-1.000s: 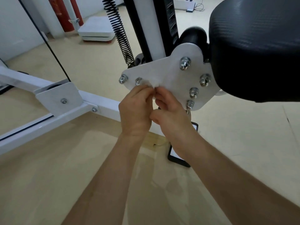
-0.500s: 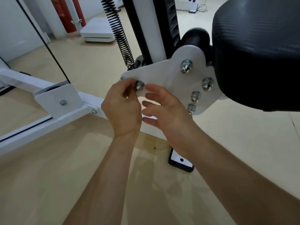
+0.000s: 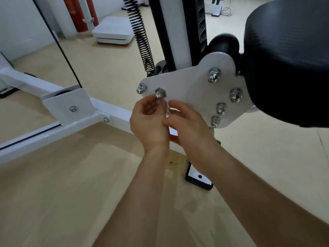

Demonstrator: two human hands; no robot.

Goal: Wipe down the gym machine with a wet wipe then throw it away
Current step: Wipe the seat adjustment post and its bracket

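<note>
The white metal bracket plate (image 3: 187, 86) of the gym machine carries several chrome bolts and joins the black padded seat (image 3: 288, 65). My left hand (image 3: 147, 122) and right hand (image 3: 188, 125) meet just below the plate's lower left edge, under one bolt (image 3: 160, 93). Only a small crumpled bit of the white wet wipe (image 3: 168, 111) shows between the fingers of both hands. My left fingers curl around it and my right fingertips pinch it from the other side. Most of the wipe is hidden in the hands.
A white frame bar (image 3: 58, 125) with a square bracket runs across the floor at left. A black spring (image 3: 142, 36) and the upright column (image 3: 178, 32) stand behind the plate. A black foot plate (image 3: 199, 177) sits on the beige floor under my right wrist.
The wipe lay spread on the plate a second ago. Both hands have since come off the plate and dropped slightly below it, bunching the wipe between them.
</note>
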